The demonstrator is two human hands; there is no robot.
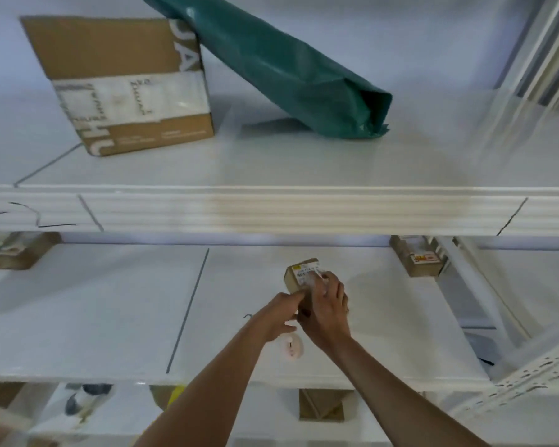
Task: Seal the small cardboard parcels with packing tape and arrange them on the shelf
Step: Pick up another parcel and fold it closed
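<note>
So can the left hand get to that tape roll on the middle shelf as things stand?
Probably yes. The tape roll lies on the shelf just beneath the left hand, nothing between them, but that hand would first have to let go of the small parcel.

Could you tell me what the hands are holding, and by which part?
Both hands grip the small parcel: left hand at its near end, right hand over its top.

Five cardboard boxes are seen around the middle shelf board (78, 317): one large (120, 82) above, three small (300, 277) (417, 258) (13, 250) on it, one (323, 404) below. One green bag (281, 66) is seen above.
</note>
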